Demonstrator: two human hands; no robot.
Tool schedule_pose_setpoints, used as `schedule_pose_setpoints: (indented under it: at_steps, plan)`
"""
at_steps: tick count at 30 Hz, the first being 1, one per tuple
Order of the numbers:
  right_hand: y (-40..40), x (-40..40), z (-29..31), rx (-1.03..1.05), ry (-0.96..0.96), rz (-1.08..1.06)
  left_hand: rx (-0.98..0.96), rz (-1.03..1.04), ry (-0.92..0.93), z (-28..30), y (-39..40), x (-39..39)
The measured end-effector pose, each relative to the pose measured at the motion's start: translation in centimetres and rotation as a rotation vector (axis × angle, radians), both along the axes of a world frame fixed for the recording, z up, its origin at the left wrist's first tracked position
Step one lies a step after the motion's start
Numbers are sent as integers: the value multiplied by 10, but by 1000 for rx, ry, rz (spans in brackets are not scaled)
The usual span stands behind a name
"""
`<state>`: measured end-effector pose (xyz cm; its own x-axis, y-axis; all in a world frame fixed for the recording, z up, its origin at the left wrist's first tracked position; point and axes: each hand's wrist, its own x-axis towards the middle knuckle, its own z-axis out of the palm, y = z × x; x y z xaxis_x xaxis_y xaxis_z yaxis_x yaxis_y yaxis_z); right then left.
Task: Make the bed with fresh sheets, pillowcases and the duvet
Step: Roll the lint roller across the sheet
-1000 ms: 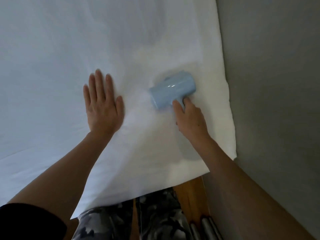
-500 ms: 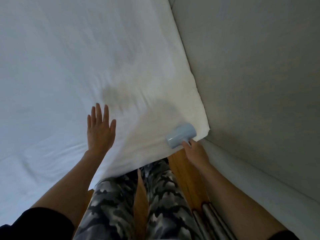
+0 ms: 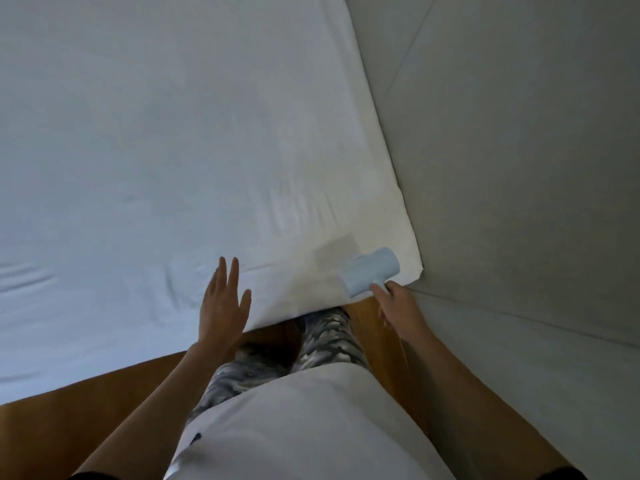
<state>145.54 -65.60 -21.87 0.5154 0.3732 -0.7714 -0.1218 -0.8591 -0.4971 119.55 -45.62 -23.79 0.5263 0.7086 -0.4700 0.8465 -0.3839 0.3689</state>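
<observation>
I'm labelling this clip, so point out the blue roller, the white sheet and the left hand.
blue roller [image 3: 370, 271]: head view, on its drum.
white sheet [image 3: 173, 150]: head view, on its flat middle.
left hand [image 3: 223, 306]: head view, on its back.

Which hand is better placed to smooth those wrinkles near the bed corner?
Left. The left hand is open and free over the sheet; the right hand holds the blue roller.

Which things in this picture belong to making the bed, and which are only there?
For the job:
- white sheet spread over the bed
- pale blue roller, gripped by the right hand near the sheet's corner
- left hand, fingers straight, at the sheet's near edge

Only there:
- grey wall
- wooden floor
</observation>
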Motion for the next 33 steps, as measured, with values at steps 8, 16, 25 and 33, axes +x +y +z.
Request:
schedule_pose_setpoints:
  at_steps: [8, 16, 25, 33]
  plan:
    - [53, -109, 67, 31, -116, 467, -82, 127, 22, 69, -32, -147]
    - [115, -280, 140, 203, -367, 807, -98, 617, -75, 111, -91, -344]
    - [196, -396, 170, 309, -487, 1196, -85, 1099, -211, 120, -74, -452]
    - [305, -517, 150, 421, -500, 1368, 38, 1134, -193, 136, 12, -548]
